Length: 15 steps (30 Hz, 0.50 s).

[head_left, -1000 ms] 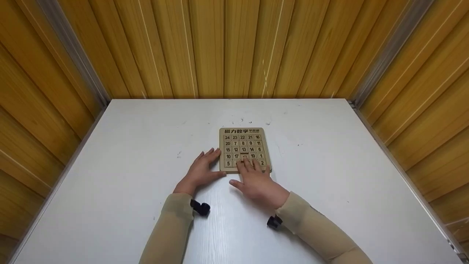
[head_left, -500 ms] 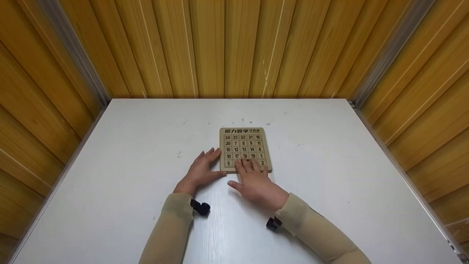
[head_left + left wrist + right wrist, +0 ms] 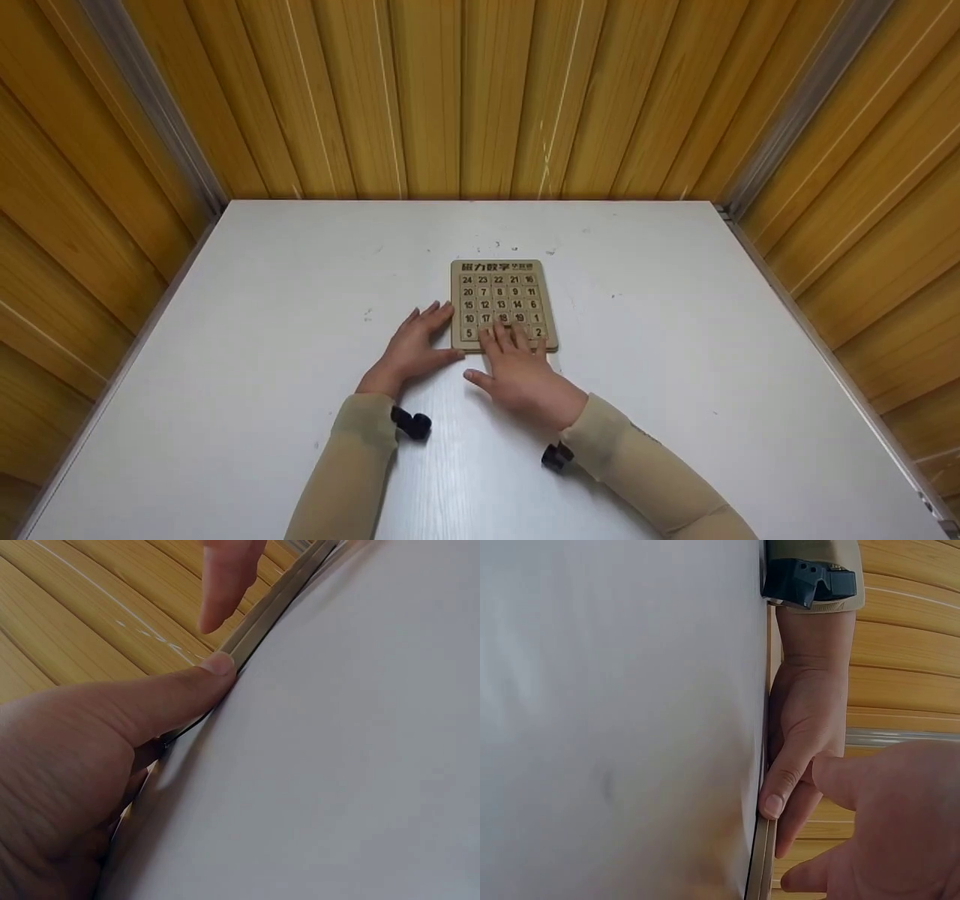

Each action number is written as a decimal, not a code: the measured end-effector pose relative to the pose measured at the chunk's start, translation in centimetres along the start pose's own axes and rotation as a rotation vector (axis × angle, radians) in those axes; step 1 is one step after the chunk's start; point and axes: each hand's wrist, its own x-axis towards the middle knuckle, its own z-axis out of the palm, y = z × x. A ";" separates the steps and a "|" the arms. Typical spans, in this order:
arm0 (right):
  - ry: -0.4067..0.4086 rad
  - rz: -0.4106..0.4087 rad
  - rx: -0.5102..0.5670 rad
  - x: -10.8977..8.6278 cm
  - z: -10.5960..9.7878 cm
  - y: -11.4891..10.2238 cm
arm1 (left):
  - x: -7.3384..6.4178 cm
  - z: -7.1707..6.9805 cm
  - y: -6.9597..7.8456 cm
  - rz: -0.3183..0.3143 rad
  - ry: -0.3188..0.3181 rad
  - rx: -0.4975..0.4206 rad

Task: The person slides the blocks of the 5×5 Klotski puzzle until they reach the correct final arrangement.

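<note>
A wooden sliding number puzzle (image 3: 501,292) lies flat on the white table, its rows of numbered tiles facing up. My left hand (image 3: 409,351) braces its lower-left corner, with straight fingers against the left side and the thumb at the front edge. In the left wrist view, that thumb (image 3: 176,694) presses on the puzzle's thin edge (image 3: 262,619). The fingers of my right hand (image 3: 529,379) are spread and reach over the bottom row, near tiles 18 and 19. They hide the middle of that row. My right thumb hangs off the board, to the left.
The white table (image 3: 675,315) extends around the puzzle on every side. Yellow wood-patterned panels (image 3: 484,97) stand behind it and along both sides. A small black camera sits on each wrist (image 3: 412,424).
Tile 18 has moved up against tile 13, closing the dark gap that was between them. My right hand has shifted slightly left. My left hand stays in place.
</note>
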 end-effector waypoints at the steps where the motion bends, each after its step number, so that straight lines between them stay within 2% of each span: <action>1: -0.002 0.001 0.003 0.0 0.0 0.0 | 0.0 0.0 0.0 -0.005 -0.002 0.001; 15: -0.002 0.019 -0.021 -0.2 -0.5 0.6 | 0.0 0.0 0.1 -0.056 -0.014 -0.025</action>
